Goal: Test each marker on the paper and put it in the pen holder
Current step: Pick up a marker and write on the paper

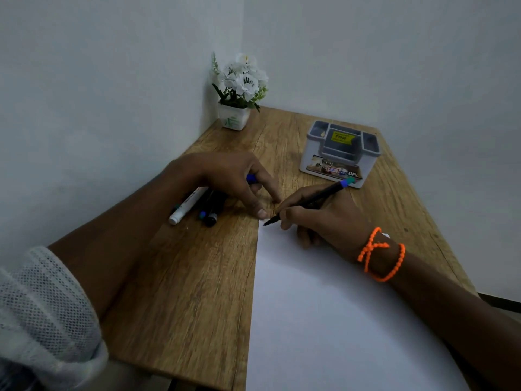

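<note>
From the head view, the right hand (318, 218) holds a slim black marker (307, 201) in a writing grip, fingers curled round the lower barrel, its dark tip touching or just above the far left corner of the white paper (338, 320). Its blue-green end points toward the far right, at the pen holder (341, 153), which stands near the far edge of the wooden table (197, 277); none of the compartments I can see holds a marker.

The left hand (234, 179) rests palm down just left of the paper's corner, thumb and forefinger stretched toward it. Something blue shows under the fingers — possibly a cap, though I cannot tell whether it is gripped. Beneath and left of that hand lie the waiting markers (197, 207), one white-barrelled and at least two dark, side by side.

The marker should be light, stiff and smooth — easy to pinch, apt to roll if laid down. Holding low on the barrel suits the test stroke; for the holder, a mid-barrel pinch would probably let it drop in upright. The paper is thin and may slide, so the left hand's fingers could steady its corner.

A pot of white flowers (239, 91) sits in the far corner.
</note>
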